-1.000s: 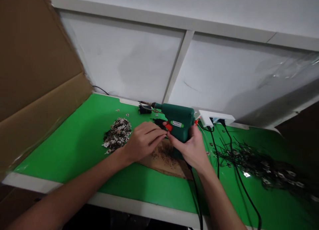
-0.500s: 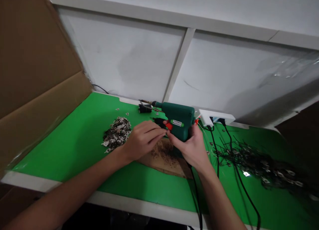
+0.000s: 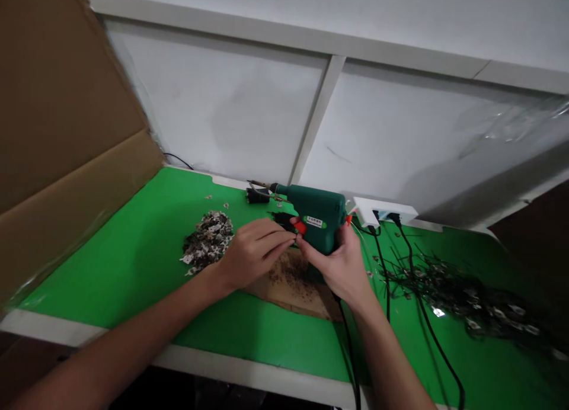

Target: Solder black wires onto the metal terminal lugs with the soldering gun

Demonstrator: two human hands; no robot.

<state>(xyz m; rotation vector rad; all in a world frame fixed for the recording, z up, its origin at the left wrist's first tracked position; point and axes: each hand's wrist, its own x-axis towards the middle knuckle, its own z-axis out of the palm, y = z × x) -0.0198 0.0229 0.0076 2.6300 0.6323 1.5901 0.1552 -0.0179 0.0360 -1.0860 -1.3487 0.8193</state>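
Observation:
My right hand [image 3: 344, 268] is wrapped around the handle of a dark green soldering gun [image 3: 315, 204] with a red trigger [image 3: 299, 226]. Its metal tip points left, above the table. Close by, the fingers of my left hand [image 3: 253, 250] are pinched together, their tips meeting my right thumb just under the trigger. Whatever they pinch is too small or hidden to make out. Beneath both hands lies a brown board [image 3: 293, 282] strewn with dark specks. A heap of small metal pieces [image 3: 208, 238] rests left of my left hand.
A white power strip [image 3: 386, 210] with black plugs stands against the back wall. Black cords [image 3: 433, 333] run toward the front edge. At right is a tangled pile of black wires with metal pieces [image 3: 471, 300]. A black spool-like object [image 3: 258, 195] sits behind; cardboard [image 3: 80, 179] walls the left.
Both hands and the soldering gun keep nearly the same position. The whole view has shifted very slightly.

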